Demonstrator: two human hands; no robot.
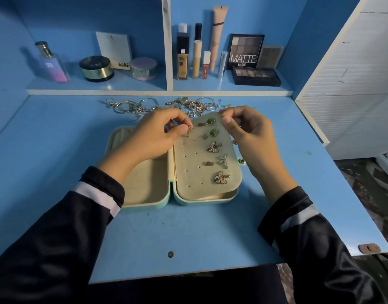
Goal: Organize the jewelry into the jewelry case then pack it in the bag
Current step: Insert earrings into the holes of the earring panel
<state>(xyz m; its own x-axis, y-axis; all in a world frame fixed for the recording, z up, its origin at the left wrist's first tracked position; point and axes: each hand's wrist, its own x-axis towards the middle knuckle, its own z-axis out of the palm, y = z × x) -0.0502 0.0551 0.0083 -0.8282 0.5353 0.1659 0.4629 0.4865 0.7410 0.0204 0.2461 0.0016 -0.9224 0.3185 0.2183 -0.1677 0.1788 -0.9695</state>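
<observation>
mint jewelry case [149, 207] open flat on blue desk [188, 233] | left hand [153, 137] pinches small gold earring [189, 131] over beige earring panel [188, 165] | right hand [248, 132] seemingly pinches panel's top corner | loose chains [145, 106] just beyond case

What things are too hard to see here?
Head view only:
- Jewelry case, left half: covered by left hand.
- Earring pinched by left hand: too small.
- Jewelry pile: tangled, partly behind right hand.
- Under earring panel, pinched by right hand: hidden.
- Bag: not in view.
</observation>
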